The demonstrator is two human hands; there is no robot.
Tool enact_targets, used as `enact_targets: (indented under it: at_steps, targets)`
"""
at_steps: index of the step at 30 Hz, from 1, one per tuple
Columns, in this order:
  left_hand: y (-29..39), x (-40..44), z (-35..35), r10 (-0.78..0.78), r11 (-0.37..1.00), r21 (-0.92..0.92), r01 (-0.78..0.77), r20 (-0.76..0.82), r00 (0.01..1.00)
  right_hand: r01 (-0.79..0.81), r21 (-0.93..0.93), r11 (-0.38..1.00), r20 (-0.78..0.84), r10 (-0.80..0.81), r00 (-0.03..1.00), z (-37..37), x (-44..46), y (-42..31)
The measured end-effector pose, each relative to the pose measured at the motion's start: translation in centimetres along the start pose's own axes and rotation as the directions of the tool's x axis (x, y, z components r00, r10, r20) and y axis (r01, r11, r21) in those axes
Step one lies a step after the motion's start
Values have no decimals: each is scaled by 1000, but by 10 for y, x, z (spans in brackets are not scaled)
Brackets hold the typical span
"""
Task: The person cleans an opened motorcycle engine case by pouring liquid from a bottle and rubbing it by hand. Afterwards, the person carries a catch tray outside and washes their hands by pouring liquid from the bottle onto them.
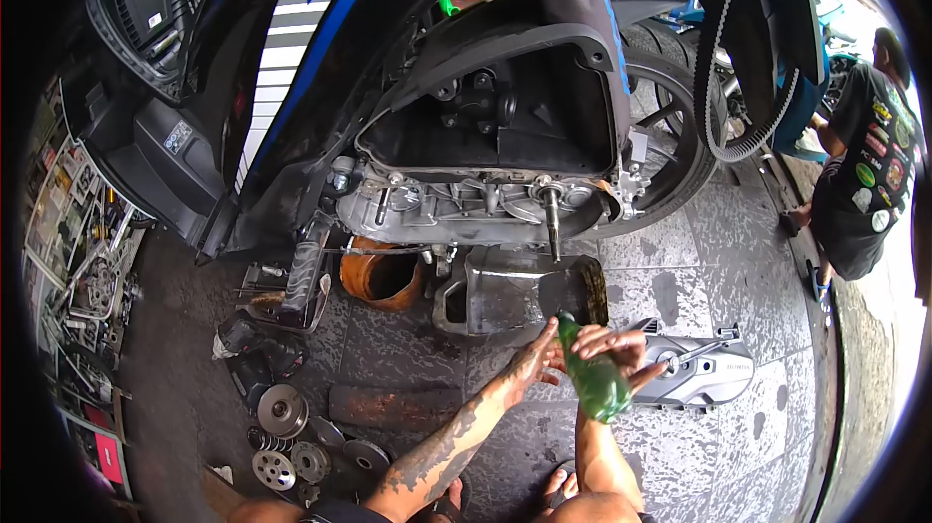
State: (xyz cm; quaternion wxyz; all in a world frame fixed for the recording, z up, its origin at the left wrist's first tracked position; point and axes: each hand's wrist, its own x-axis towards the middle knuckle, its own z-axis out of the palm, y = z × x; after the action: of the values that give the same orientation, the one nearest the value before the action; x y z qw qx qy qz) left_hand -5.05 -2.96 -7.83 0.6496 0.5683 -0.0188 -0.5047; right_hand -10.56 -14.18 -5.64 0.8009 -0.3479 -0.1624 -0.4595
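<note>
My right hand (pixel 614 343) is wrapped around a green plastic bottle (pixel 604 392), which is tilted with its neck toward the tray and my left hand. Beside the bottle's neck, my left hand (pixel 536 360) has its fingers apart and holds nothing that I can see. Just beyond both hands lies a cut-open jerrycan tray (pixel 485 314) under the scooter's open drive case (pixel 437 217). A bare shaft (pixel 552 222) sticks out of the case above that tray. Right of my hands, a grey engine cover (pixel 723 368) marked HONDA rests on the floor.
A toothed drive belt (pixel 707 86) hangs at upper right. Pulley and clutch parts (pixel 282 412) lie at lower left, near a rusty strip (pixel 393 407). An orange container (pixel 364 276) stands by the tray. Another person (pixel 864 174) is at far right; shelves of parts line the left.
</note>
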Motion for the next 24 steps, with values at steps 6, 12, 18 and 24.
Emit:
enact_targets:
  at_steps: [6, 12, 18, 24]
  targets:
    - [-32, 5, 8, 86, 947, -318, -35, 146, 986, -20, -268, 963, 80, 43, 996, -7, -38, -11]
    - [2, -22, 12, 178, 980, -89, -181, -38, 983, -179, -407, 896, 47, 216, 975, -37, -62, -29]
    - [-3, -12, 2, 457, 889, 99, -448, -114, 882, -555, -545, 629, -87, 615, 783, -43, -51, -53]
    - [5, -29, 10, 730, 545, 569, -616, 40, 682, -425, -846, 323, -129, 649, 750, -48, -62, -43]
